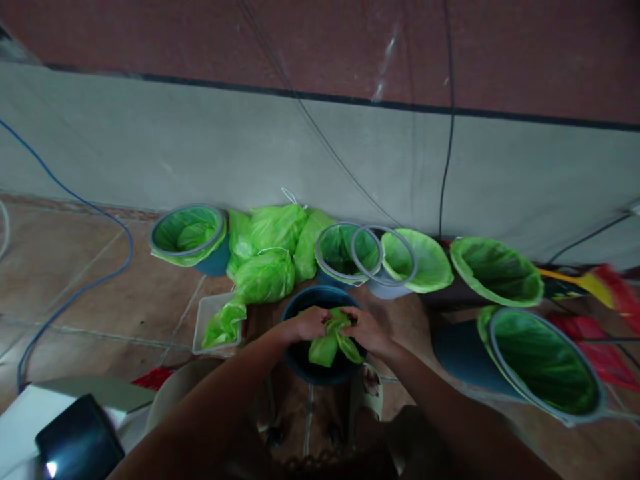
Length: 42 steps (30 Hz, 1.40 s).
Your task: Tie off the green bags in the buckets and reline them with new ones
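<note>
Both my hands are over a dark blue bin (300, 363) on the tiled floor. My left hand (306, 325) and my right hand (367, 330) each grip a folded green plastic bag (329, 343) that hangs into the bin's mouth. The fingers of both hands are closed on the bag's upper edge.
Along the grey wall stand several bins lined with green bags (187, 233) (497, 270) (543, 363). Tied, full green bags (265, 257) lie between them. A clear plastic tray (206, 320) sits left of my bin. A blue cable (75, 200) crosses the floor at left. A broom (600, 283) lies right.
</note>
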{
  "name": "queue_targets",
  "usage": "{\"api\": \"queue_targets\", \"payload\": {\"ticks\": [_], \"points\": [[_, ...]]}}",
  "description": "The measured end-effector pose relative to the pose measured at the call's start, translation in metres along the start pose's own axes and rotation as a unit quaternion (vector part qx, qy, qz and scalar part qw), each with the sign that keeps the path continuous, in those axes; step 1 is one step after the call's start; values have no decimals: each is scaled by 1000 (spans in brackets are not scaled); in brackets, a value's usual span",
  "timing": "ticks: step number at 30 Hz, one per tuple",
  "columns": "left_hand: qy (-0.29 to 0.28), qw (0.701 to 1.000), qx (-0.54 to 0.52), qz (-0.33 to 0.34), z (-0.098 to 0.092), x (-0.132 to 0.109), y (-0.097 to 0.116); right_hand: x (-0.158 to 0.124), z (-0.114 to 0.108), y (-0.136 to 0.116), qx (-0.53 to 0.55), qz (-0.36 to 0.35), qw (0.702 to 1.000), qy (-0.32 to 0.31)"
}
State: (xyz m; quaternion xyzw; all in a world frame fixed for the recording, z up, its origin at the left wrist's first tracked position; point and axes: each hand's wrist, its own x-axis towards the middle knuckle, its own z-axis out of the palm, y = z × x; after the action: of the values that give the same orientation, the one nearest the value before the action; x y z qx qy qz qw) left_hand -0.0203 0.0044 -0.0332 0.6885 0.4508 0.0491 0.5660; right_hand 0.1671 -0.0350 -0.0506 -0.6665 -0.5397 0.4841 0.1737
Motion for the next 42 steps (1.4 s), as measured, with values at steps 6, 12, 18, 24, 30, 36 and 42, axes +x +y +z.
{"api": "queue_targets", "payload": {"ticks": [6,12,18,24,30,36,42], "points": [[97,934,337,-66,-23,-14,7,-14,-35,-10,-122,-87,986,-73],[149,914,376,-26,-32,-17,19,-23,-62,-1,-199,-40,949,-242],[193,901,374,105,-19,-21,15,-9,-45,-8,-60,-80,991,-87],[236,925,274,114,-8,-23,2,-6,-10,-17,-100,-123,981,-109],[374,923,90,-30,4,-16,5,-7,-1,-18,-159,-91,983,7],[219,968,-2,-123,17,-21,16,-2,11,-12,-5,-35,999,-16],[202,955,162,-142,-3,-25,8,3,-27,-12,-119,20,993,3]]}}
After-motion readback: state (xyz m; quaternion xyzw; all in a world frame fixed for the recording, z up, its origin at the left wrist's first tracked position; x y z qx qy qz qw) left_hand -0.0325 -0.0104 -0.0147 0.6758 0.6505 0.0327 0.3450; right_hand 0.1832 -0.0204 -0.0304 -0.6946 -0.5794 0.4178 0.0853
